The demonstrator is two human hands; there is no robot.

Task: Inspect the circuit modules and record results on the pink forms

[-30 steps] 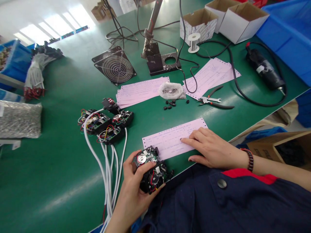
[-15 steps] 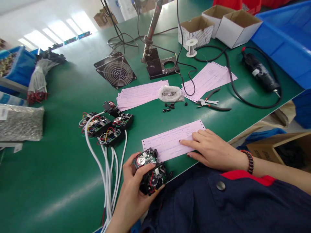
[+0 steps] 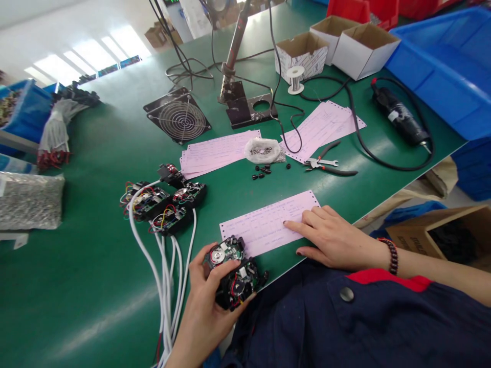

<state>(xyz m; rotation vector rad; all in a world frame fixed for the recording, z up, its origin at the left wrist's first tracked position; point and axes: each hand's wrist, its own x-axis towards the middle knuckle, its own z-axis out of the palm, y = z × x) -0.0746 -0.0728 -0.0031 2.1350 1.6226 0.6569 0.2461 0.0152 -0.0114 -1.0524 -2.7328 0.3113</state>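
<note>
Left hand (image 3: 209, 294) is clamped round two open circuit assemblies (image 3: 244, 286), one finger lying across where the pair meet. From where I stand they sit side by side at the front edge of the green tabletop (image 3: 95, 245), seeming to overlap the near left corner of a pink printed slip (image 3: 264, 227); whether they bear on the table or are lifted slightly, I can't tell. Right hand (image 3: 330, 232) grips nothing: thumb apart, index fingertip resting on the slip, whose print I can't read.

That finger seems to mark a place in the print. To do it well, I'd hold it to one line, grip the assemblies by their casings, sparing the red wire (image 3: 232, 283), and bring both inward from the edge. Further left lie more wired assemblies (image 3: 172, 219); their white cables (image 3: 164, 312) run close beside the left wrist (image 3: 192, 332), so I'd mind snagging. Past the slip are loose black caps (image 3: 267, 171), a bag of small metal parts (image 3: 264, 149) and diagonal cutters (image 3: 341, 171), well apart from both hands.
</note>
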